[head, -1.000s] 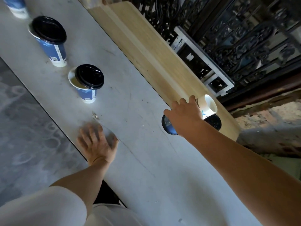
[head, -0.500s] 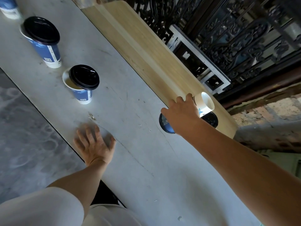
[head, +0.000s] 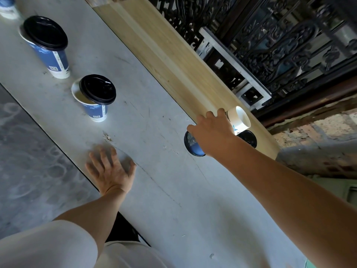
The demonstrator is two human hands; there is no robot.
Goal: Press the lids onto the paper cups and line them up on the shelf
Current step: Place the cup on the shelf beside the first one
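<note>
My right hand (head: 213, 130) is shut on a white and blue paper cup (head: 238, 118), tilted on its side over the right end of the wooden shelf (head: 164, 49), its white round end facing away from me. A black lid (head: 249, 139) lies on the shelf just below the cup. A dark round disc with a bluish sheen (head: 192, 145) shows under my wrist, partly hidden. My left hand (head: 111, 169) rests flat on the grey table (head: 154, 190), fingers spread. Two blue cups (head: 50, 55) (head: 95, 110) stand at the left with black lids sitting loosely askew.
Another blue cup (head: 7, 6) is cut off at the top left corner. A black ornate iron railing (head: 280, 35) and a white metal frame (head: 233, 60) lie behind the shelf. The table's near edge drops to a dark floor (head: 29, 161) on the left.
My right hand keeps the cup at the shelf's right end and my left hand stays flat on the table. Only the view has shifted slightly.
</note>
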